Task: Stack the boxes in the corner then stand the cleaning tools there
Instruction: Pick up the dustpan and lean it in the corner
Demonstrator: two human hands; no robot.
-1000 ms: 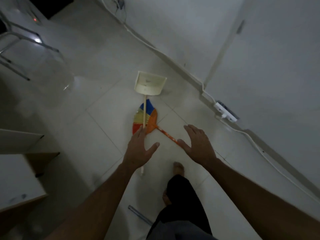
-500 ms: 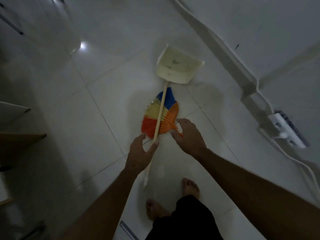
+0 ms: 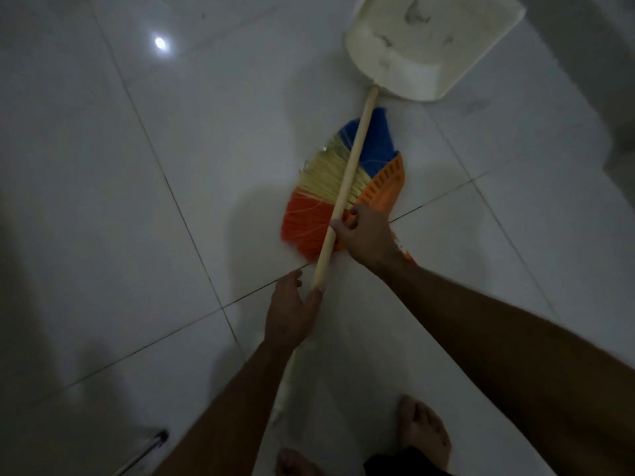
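Dustpan handle (image 3: pixel 347 187) runs diagonally, from your left hand (image 3: pixel 292 312) low-centre up and right to the pan (image 3: pixel 429 46). Left hand is spread, thumb and fingers either side of the handle's near part, not yet closed. Handle crosses over the broom head (image 3: pixel 330 197) flat on the floor (image 3: pixel 137 201). Right hand (image 3: pixel 366 235) pinches at the broom's orange neck, beside the handle. Both are within reach; lift each along its own axis.
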